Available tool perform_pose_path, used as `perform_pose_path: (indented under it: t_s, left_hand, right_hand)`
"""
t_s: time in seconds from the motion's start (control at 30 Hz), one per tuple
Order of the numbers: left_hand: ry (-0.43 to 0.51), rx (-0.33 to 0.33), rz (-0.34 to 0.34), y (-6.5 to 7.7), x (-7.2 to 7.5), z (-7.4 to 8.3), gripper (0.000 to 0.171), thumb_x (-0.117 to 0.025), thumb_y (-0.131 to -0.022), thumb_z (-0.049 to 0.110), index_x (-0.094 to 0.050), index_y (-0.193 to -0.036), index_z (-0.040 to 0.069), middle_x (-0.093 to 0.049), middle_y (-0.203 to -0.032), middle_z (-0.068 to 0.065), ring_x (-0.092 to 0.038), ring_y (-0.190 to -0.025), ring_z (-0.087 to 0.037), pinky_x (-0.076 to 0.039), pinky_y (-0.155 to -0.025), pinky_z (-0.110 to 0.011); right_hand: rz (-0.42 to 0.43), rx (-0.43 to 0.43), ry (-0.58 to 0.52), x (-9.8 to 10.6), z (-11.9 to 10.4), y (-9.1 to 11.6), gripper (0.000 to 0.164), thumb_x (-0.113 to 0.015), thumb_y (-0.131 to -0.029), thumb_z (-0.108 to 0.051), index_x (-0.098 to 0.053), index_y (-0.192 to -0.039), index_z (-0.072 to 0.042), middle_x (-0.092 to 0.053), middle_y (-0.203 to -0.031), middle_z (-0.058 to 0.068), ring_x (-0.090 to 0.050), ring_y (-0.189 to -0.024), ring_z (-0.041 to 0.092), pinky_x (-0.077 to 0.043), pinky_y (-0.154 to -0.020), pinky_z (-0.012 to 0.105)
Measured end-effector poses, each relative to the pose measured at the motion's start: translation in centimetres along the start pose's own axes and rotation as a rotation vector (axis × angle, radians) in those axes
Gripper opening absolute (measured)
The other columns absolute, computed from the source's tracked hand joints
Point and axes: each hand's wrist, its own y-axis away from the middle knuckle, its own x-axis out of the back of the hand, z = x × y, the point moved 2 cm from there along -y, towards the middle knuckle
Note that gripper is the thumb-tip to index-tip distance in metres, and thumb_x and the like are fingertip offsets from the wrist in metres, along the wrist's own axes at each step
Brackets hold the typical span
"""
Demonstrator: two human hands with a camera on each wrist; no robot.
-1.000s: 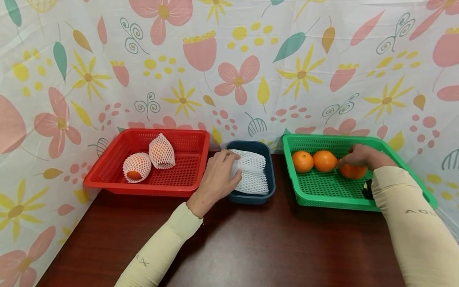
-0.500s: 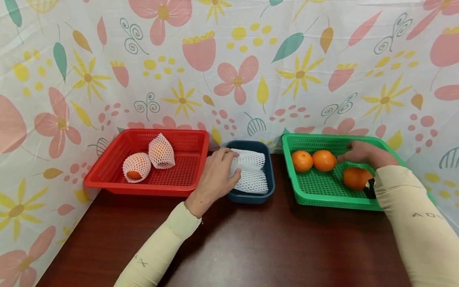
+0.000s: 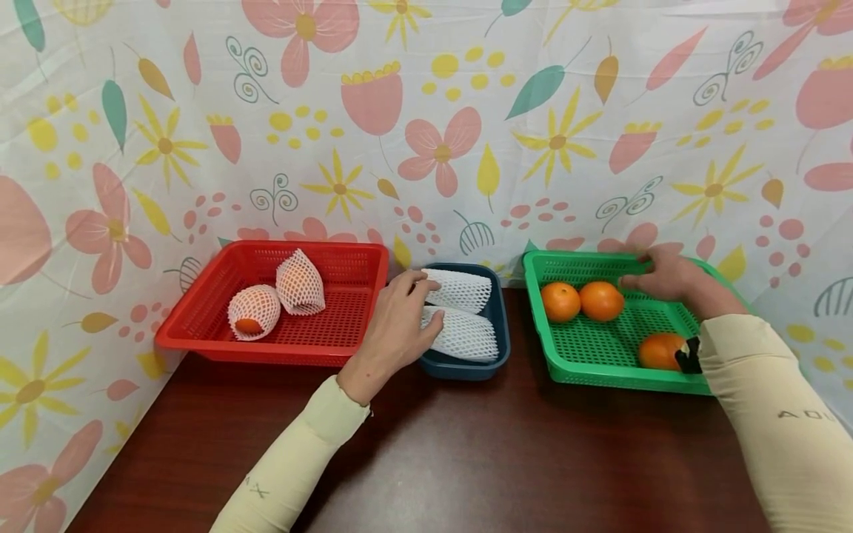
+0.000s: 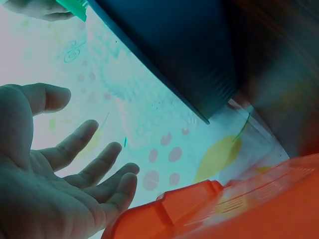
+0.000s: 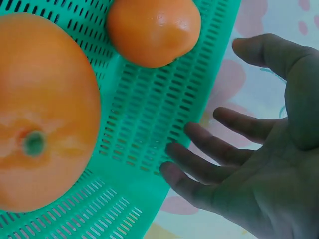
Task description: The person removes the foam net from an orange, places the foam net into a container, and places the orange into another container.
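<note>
My left hand (image 3: pixel 397 320) hovers at the left rim of the small blue basket (image 3: pixel 504 326), fingers loosely bent and holding nothing. Inside that basket lie white foam net sleeves (image 3: pixel 464 333), partly hidden by the fingers in the head view. Over the back right of the green basket (image 3: pixel 566 366), my right hand (image 3: pixel 676 281) is spread and holds nothing; the right wrist view shows its palm and relaxed fingers (image 5: pixel 199 169). Two oranges (image 3: pixel 602 301) sit side by side at the basket's back left. A third orange (image 3: pixel 660 350) rests near the front rim, close to my right sleeve.
A red basket (image 3: pixel 266 354) on the left holds two net-wrapped oranges (image 3: pixel 255 311). All the baskets stand in a row on a dark wooden table (image 3: pixel 506 459). Behind them hangs a flower-patterned sheet (image 3: pixel 440 89).
My right hand has come off the third orange and risen toward the back; that orange now lies nearer the front rim. The sleeves under my left hand have spread slightly apart.
</note>
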Motion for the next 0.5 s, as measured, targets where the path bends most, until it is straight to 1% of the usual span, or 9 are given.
perform_pose_path:
  t_s: [0.07, 0.13, 0.27, 0.37, 0.5]
  left_hand:
    - [0.014, -0.003, 0.006, 0.0, 0.1, -0.1, 0.044, -0.078, -0.093, 0.03, -0.069, -0.132, 0.012, -0.058, -0.143, -0.012, -0.056, -0.129, -0.028, -0.048, -0.111, -0.047]
    - [0.029, -0.006, 0.014, 0.0, 0.2, -0.1, 0.043, -0.078, -0.093, 0.029, -0.069, -0.131, 0.011, -0.058, -0.142, -0.012, -0.055, -0.128, -0.028, -0.047, -0.111, -0.047]
    - [0.049, -0.003, 0.021, 0.0, 0.5, -0.3, 0.043, -0.078, -0.092, 0.027, -0.069, -0.131, 0.01, -0.057, -0.143, -0.012, -0.054, -0.13, -0.028, -0.046, -0.113, -0.048]
    - [0.052, -0.004, 0.025, -0.1, 0.7, -0.3, 0.042, -0.078, -0.092, 0.027, -0.069, -0.13, 0.01, -0.057, -0.144, -0.013, -0.054, -0.132, -0.029, -0.045, -0.114, -0.049]
    - [0.063, -0.004, 0.027, -0.1, 0.9, -0.4, 0.042, -0.078, -0.092, 0.026, -0.07, -0.129, 0.01, -0.056, -0.145, -0.014, -0.054, -0.132, -0.03, -0.044, -0.115, -0.05]
  right_hand:
    - [0.03, 0.003, 0.007, 0.1, -0.1, 0.0, 0.081, -0.068, -0.103, -0.035, -0.033, -0.148, 0.022, -0.042, -0.141, 0.051, -0.049, -0.122, 0.064, -0.046, -0.096, 0.072]
    - [0.055, -0.01, 0.016, 0.3, -0.2, 0.1, 0.082, -0.066, -0.103, -0.039, -0.034, -0.147, 0.021, -0.045, -0.139, 0.05, -0.05, -0.12, 0.063, -0.046, -0.096, 0.072]
    - [0.107, -0.009, 0.021, 0.5, -0.7, 0.3, 0.077, -0.063, -0.105, -0.044, -0.037, -0.146, 0.016, -0.046, -0.139, 0.048, -0.049, -0.122, 0.062, -0.044, -0.097, 0.072]
    - [0.148, 0.022, 0.015, 0.5, -1.2, 0.3, 0.065, -0.061, -0.106, -0.039, -0.041, -0.142, 0.01, -0.048, -0.14, 0.046, -0.048, -0.128, 0.061, -0.043, -0.099, 0.071]
    - [0.201, 0.066, 0.009, 0.5, -2.0, 0.3, 0.057, -0.061, -0.107, -0.034, -0.043, -0.142, 0.007, -0.051, -0.14, 0.041, -0.049, -0.131, 0.057, -0.043, -0.101, 0.07]
